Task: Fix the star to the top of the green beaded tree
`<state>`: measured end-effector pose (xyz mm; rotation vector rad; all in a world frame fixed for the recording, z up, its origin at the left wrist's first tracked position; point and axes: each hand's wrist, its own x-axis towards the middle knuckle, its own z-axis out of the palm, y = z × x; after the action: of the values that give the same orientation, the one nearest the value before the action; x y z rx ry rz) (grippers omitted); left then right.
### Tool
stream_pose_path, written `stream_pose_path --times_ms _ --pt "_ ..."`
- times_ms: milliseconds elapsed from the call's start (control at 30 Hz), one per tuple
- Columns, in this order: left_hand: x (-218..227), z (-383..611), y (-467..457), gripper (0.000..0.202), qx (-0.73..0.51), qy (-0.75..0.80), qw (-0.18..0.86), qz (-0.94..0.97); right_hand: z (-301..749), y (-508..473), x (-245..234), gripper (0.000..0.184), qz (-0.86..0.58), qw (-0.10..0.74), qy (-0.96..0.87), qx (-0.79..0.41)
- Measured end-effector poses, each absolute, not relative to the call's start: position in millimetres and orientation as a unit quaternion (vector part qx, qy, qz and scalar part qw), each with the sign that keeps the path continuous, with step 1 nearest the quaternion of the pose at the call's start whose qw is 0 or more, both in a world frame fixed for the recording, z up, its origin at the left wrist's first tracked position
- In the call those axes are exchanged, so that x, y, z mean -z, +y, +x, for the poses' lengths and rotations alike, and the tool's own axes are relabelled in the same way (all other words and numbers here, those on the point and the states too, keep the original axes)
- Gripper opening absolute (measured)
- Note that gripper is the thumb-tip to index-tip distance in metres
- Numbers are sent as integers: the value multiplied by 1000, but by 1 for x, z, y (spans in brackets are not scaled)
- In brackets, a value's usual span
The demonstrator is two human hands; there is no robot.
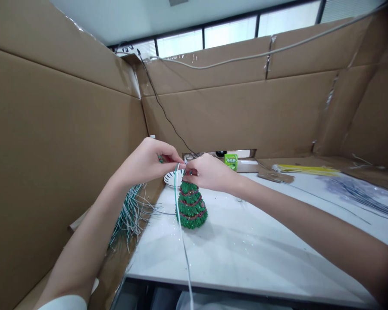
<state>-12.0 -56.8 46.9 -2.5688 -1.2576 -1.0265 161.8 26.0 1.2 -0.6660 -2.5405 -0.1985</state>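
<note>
A small green beaded Christmas tree point(192, 211) with dark red garland bands stands upright on the white table. Its tip is hidden behind my fingers. My left hand point(151, 161) is closed in a pinch just above and left of the tip. From those fingertips a white cord point(183, 237), with a green strand beside its upper part, hangs down past the tree's left side and over the table's front edge. My right hand point(210, 172) is closed at the treetop, its fingertips meeting the left ones. What the right fingers pinch is too small to make out.
A bundle of green and white wires point(129, 217) lies left of the table. Behind the tree are a striped dish point(170, 178) and a green packet point(231, 161). Yellow strips point(307, 170) and dark wires point(368, 198) lie at right. Cardboard walls point(213, 112) enclose the space.
</note>
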Motion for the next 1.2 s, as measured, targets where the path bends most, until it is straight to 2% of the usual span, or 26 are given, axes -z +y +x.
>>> stream_pose_path --times_ms 367,500,600,733,800,967,1200 --pt "-42 -12 -48 16 337 -410 10 -847 160 27 0 23 -254 233 -934 98" --pt "-43 -19 -44 18 338 -407 7 -848 162 32 -3 20 -255 249 -933 52" --pt "-40 -33 -30 43 329 -419 -11 -846 165 36 -4 19 -241 258 -935 14" --pt "-24 -49 1 70 243 -436 -128 -857 169 40 -2 19 -243 271 -931 -11" --pt "-14 -51 14 67 209 -420 -178 -865 169 41 -1 18 -240 282 -929 -19" --pt "-4 -44 23 38 150 -372 -285 -870 166 36 2 17 -247 291 -924 1" --pt "-5 -42 23 27 168 -385 -268 -867 162 28 3 21 -285 267 -918 73"
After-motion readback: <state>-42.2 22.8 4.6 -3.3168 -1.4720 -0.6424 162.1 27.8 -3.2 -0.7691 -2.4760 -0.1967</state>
